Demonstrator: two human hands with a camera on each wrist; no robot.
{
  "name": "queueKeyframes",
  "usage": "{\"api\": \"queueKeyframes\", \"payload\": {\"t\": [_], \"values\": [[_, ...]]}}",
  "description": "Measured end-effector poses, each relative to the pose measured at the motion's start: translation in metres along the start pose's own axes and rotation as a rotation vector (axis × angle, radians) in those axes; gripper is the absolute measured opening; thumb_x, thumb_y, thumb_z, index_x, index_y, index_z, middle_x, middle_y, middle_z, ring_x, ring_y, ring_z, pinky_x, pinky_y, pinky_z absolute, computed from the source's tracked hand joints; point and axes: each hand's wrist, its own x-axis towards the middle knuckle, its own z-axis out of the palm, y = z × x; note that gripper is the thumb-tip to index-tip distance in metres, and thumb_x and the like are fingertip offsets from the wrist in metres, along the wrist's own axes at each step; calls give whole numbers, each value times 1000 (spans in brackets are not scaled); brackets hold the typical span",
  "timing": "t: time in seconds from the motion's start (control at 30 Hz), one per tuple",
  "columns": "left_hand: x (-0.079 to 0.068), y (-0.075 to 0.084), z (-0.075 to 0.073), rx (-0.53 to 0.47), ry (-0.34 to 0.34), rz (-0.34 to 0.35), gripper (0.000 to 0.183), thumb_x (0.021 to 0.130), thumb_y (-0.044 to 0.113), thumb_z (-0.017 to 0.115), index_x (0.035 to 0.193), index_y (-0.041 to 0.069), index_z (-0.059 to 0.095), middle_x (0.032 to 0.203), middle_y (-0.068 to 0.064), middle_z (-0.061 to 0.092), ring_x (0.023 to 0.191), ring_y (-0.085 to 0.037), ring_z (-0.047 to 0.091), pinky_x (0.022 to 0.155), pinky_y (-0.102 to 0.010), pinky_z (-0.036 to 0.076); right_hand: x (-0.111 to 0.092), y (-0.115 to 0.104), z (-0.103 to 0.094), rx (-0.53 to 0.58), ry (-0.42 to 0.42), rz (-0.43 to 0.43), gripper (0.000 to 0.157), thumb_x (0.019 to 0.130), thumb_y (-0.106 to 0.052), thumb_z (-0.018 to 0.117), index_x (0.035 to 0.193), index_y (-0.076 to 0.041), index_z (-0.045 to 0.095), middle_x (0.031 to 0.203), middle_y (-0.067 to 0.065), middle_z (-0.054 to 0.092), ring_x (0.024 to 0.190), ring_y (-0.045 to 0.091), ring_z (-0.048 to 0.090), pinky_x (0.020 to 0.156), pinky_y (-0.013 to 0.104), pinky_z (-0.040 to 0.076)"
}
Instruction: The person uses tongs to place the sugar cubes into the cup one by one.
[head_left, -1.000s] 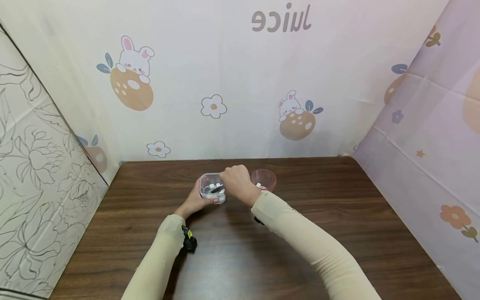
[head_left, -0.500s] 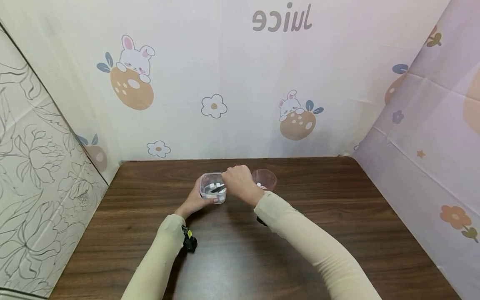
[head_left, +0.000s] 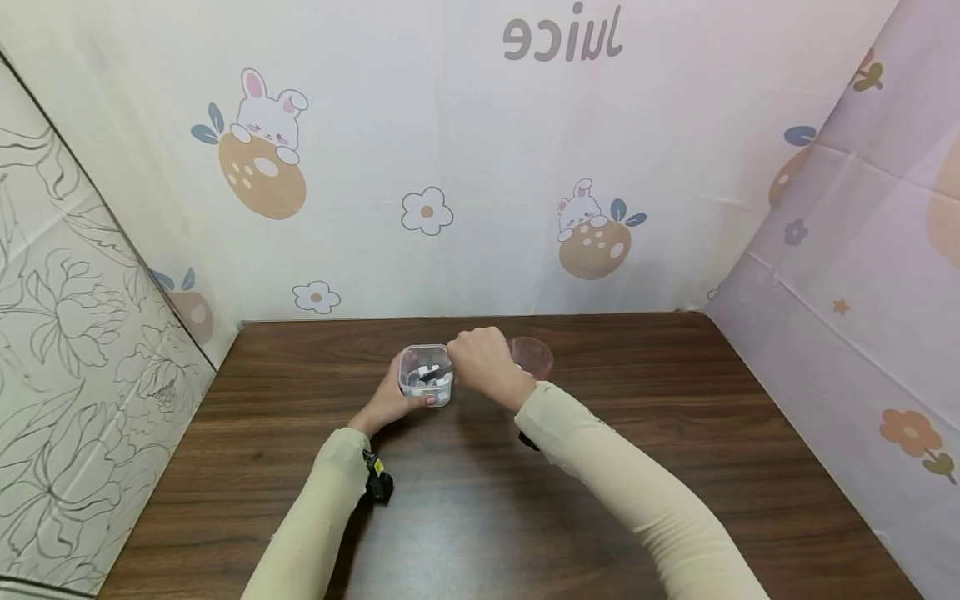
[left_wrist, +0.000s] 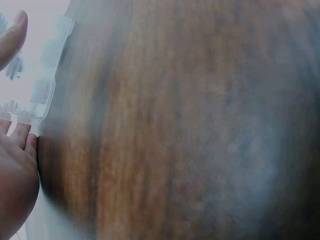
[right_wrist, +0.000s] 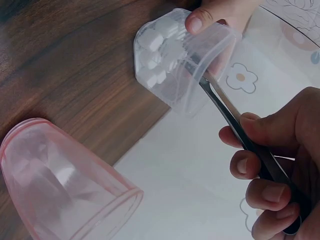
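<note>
My left hand (head_left: 390, 402) grips a small clear plastic box (head_left: 409, 365), thumb on the near side and fingers round the left. Several white block-like pieces (right_wrist: 152, 40) lie in its bottom. The right hand (head_left: 483, 364) holds black tweezers (right_wrist: 226, 111), thumb on one arm and fingers curled round the other side. Their tips reach through the box's mouth, close to the white pieces; the clear wall blurs what is between the tips. Just right of that hand stands a translucent pink cup (head_left: 534, 354), partly hidden behind it in the head view.
Both things stand toward the far side of a dark wood-grain table (head_left: 600, 467). A printed curtain (head_left: 495, 250) hangs along the back edge, with more patterned cloth at the left and right. A black wrist camera (head_left: 378, 479) sits on the left wrist.
My right hand has shifted slightly to the right, with the tweezer tips still inside the box. The left hand and the box stay nearly in place.
</note>
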Motion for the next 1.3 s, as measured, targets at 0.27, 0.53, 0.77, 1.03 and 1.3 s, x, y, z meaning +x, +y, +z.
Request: {"api": "queueKeyframes", "payload": {"t": [0.27, 0.53, 0.77, 1.03, 1.3], "values": [[3, -22, 1, 43, 42, 93, 100, 69, 17, 85, 146, 3, 22, 139, -24, 38, 125, -36, 39, 104, -50, 30, -5, 8, -11, 12, -41, 17, 32, 67, -42, 83, 62, -17, 63, 55, -4, 53, 47, 11, 45, 43, 33, 46], [6, -23, 0, 49, 29, -3, 100, 71, 5, 83, 148, 3, 19, 145, -25, 33, 131, -38, 33, 108, -50, 24, -17, 20, -14, 20, -10, 19, 39, 68, -38, 84, 53, -20, 53, 51, -7, 47, 45, 9, 40, 40, 30, 43], [6, -23, 0, 46, 28, -12, 100, 70, 5, 83, 147, 5, 20, 145, -22, 34, 130, -35, 35, 108, -48, 24, -29, 32, -13, 73, 11, 30, 40, 72, -25, 79, 49, -20, 46, 47, -7, 39, 45, 9, 31, 38, 27, 33], [4, -13, 0, 50, 13, -8, 98, 71, 2, 82, 147, 0, 19, 145, -26, 33, 131, -39, 33, 108, -49, 24, -43, 49, -10, 131, 81, 52, 15, 78, -15, 71, 64, -17, 68, 45, -6, 39, 44, 9, 21, 38, 25, 20], [-3, 6, 0, 8, -2, 6, 96, 71, -3, 79, 145, -7, 17, 143, -33, 30, 130, -45, 31, 108, -55, 21, -56, 67, -11, 161, 147, 100, 12, 82, -14, 66, 76, -18, 76, 46, -5, 44, 44, 11, 25, 36, 28, 26]]}}
